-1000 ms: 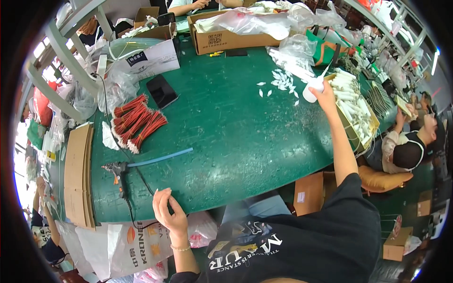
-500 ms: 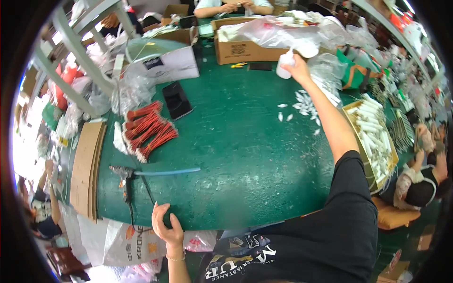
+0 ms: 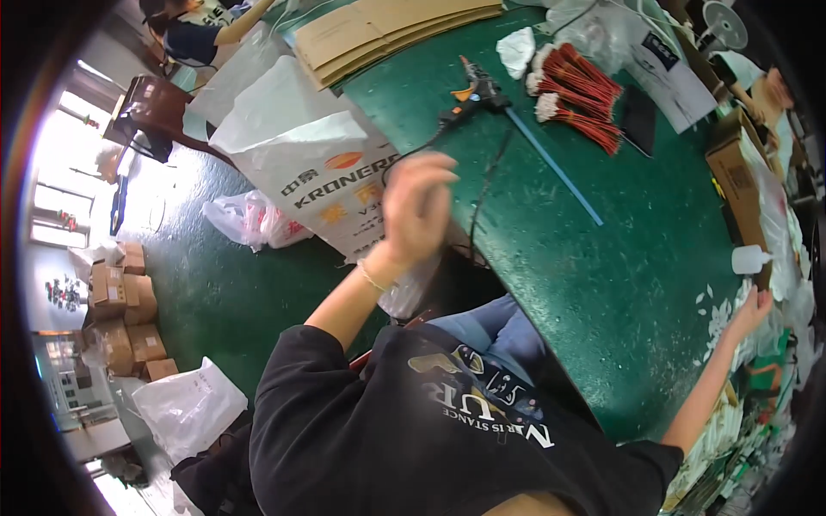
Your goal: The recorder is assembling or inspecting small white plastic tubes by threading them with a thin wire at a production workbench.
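Note:
My left hand (image 3: 419,206), blurred, is raised beside the table's near edge, fingers loosely bent and nothing visible in it. It overlaps a white printed sack (image 3: 314,163) in view. At the far right, my right hand (image 3: 747,316) is open just below a white squeeze bottle (image 3: 750,260), with a small gap between them. Small white pieces (image 3: 719,320) lie scattered beside this hand. A glue gun (image 3: 480,93) with a long blue glue stick (image 3: 555,168) rests on the green table (image 3: 602,284). Bundles of red wires (image 3: 578,95) lie beyond it.
Flat cardboard sheets (image 3: 387,34) lie along the table edge. A dark phone (image 3: 637,120) is beside the wires, and a cardboard box (image 3: 738,176) stands at the right. Cartons (image 3: 129,301) and a white bag (image 3: 194,408) are on the floor. Another person (image 3: 196,39) sits at upper left.
The view has swung left, bringing the floor and sack into sight. My right hand has let go of the squeeze bottle. My left hand has risen.

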`<state>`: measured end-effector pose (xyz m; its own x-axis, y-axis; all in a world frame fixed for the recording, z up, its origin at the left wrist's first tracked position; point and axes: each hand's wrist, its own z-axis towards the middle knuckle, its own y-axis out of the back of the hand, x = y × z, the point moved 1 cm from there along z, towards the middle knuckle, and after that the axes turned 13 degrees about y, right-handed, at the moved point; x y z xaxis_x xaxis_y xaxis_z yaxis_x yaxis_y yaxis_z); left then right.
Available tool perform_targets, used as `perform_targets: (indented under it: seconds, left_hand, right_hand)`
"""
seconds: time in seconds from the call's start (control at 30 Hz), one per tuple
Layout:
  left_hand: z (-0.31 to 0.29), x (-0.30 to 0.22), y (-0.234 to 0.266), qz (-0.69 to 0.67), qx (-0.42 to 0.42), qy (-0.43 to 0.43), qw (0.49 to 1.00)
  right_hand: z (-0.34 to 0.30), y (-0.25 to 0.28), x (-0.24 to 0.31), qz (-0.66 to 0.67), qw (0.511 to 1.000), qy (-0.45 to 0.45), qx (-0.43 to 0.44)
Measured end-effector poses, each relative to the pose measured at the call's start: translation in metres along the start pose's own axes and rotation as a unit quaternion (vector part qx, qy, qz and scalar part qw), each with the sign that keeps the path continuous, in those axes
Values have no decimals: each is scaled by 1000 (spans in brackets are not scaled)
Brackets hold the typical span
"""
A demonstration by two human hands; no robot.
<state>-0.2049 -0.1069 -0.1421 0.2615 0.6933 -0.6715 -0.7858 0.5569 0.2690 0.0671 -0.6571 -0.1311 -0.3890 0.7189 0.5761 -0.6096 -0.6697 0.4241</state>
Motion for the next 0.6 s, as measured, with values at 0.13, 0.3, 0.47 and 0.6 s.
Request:
perform_targets:
  seconds: [0.13, 0.3, 0.47, 0.6]
  left_hand:
    - [36, 90, 89, 271, -147, 46, 950]
    - [75, 128, 180, 555, 131, 106, 814]
    - [64, 164, 212, 566, 335, 123, 744]
    - [34, 147, 206, 436, 335, 97, 830]
  right_hand:
    - [-34, 7, 111, 22, 992, 116, 50]
    - [-85, -36, 270, 77, 946, 190, 252]
    - [-131, -79, 393, 128, 820, 407, 382]
    - [-175, -124, 449, 225, 719, 472, 457]
